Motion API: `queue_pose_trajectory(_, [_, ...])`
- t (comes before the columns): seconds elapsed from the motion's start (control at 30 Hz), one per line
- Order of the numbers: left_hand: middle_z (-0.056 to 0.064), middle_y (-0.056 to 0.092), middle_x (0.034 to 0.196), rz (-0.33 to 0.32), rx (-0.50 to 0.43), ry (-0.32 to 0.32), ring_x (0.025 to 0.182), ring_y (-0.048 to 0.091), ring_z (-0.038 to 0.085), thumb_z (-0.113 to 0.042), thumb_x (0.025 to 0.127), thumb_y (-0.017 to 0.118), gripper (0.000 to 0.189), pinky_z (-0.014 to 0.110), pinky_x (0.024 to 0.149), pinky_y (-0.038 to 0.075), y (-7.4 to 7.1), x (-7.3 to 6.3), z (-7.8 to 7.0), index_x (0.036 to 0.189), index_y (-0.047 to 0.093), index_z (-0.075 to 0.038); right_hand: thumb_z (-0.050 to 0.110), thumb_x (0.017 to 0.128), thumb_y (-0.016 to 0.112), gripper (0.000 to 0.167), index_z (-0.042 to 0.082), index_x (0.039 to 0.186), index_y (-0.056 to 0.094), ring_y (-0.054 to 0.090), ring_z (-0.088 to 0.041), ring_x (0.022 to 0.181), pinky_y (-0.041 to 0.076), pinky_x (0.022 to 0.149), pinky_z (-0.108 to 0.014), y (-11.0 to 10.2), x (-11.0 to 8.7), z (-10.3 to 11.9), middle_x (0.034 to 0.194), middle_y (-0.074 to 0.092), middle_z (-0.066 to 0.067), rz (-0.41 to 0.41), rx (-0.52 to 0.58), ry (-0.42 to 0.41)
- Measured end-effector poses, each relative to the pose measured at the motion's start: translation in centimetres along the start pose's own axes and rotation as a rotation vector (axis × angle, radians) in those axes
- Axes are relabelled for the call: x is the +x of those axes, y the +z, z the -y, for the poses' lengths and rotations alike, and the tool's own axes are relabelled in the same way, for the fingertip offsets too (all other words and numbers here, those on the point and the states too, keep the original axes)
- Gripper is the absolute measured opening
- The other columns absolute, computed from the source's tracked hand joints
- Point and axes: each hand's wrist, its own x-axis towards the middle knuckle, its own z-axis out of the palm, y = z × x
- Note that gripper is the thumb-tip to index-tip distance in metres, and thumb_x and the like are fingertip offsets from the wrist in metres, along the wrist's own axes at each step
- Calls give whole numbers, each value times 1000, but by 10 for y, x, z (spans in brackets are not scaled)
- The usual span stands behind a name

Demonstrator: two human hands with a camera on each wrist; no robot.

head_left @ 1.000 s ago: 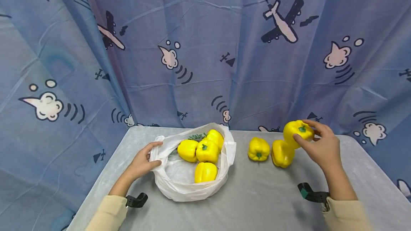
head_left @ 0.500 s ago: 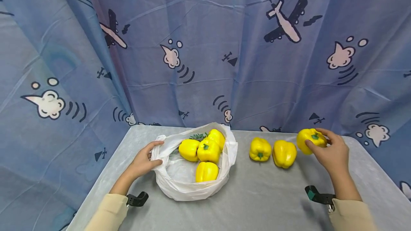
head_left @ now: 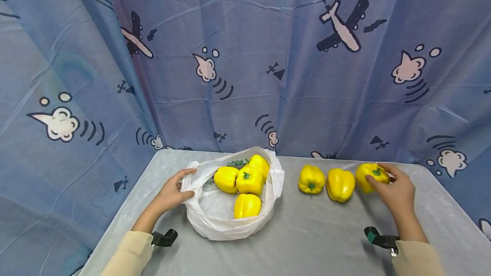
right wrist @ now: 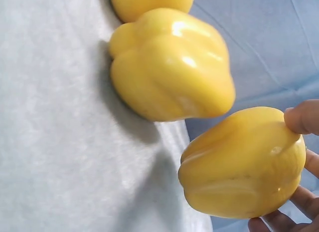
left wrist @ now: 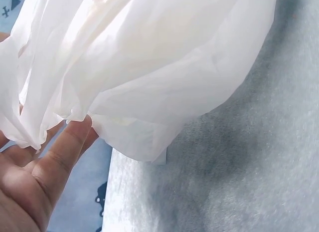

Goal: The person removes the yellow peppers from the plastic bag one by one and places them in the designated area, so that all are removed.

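My left hand (head_left: 168, 193) pinches the left rim of a white plastic bag (head_left: 230, 230), which stands with its mouth spread wide. In the left wrist view thin folds of the bag (left wrist: 164, 57) run between thumb and fingers. Several yellow bell peppers (head_left: 249, 181) lie inside. On the right, my right hand (head_left: 400, 191) holds another yellow bell pepper (head_left: 366, 177) by its stem end, thumb on one side and fingers on the other. The right wrist view shows this pepper (right wrist: 244, 164) close over the table, its shadow beneath.
Two more yellow bell peppers rest on the grey table (head_left: 307, 242): one (head_left: 340, 185) right beside the held one, another (head_left: 311, 179) farther left, toward the bag. A blue curtain (head_left: 238, 110) with printed planes hangs behind the table's back edge.
My right hand has carried its bell pepper rightward, then down toward the table, ending to the right of the two others. The left hand keeps its grip on the bag.
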Motion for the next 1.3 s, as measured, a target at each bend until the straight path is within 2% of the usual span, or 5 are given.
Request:
queue_pose_trajectory(0.17, [27, 40, 144, 0, -2, -4, 100, 63, 34, 3, 76, 67, 65, 30, 72, 54, 1, -1, -1, 137, 47, -5, 34, 89, 65, 63, 2, 140, 46, 42, -52, 121, 40, 96, -60, 5, 2, -9, 143, 41, -30, 22, -8, 53])
queue_pose_trajectory(0.47, [27, 40, 145, -4, 6, 2, 101, 63, 35, 4, 76, 67, 64, 30, 72, 54, 0, -1, -2, 137, 47, -5, 29, 87, 67, 61, 0, 138, 49, 43, -50, 118, 40, 93, -58, 9, 0, -12, 140, 42, -32, 9, -4, 29])
queue_pose_trajectory(0.93, [29, 41, 142, 10, -21, -7, 102, 63, 36, 4, 76, 66, 65, 29, 70, 54, 1, -2, -4, 137, 45, -4, 34, 89, 64, 69, 3, 145, 39, 39, -52, 125, 37, 100, -62, 11, 3, -15, 145, 36, -31, 33, -14, 100])
queue_pose_trajectory(1.13, [29, 41, 143, 8, -17, -10, 102, 63, 36, 4, 76, 65, 65, 28, 70, 54, 1, -1, -3, 137, 46, -4, 48, 89, 59, 73, 11, 148, 37, 42, -48, 123, 44, 86, -59, 13, 4, -21, 146, 38, -27, -14, -50, 105])
queue_pose_trajectory(1.3, [29, 40, 143, 13, -11, 0, 102, 63, 36, 3, 76, 66, 65, 29, 70, 54, 1, -2, -4, 137, 46, -4, 38, 91, 59, 66, 7, 146, 39, 41, -51, 124, 41, 94, -62, 5, -1, -11, 146, 38, -28, -32, -12, 97])
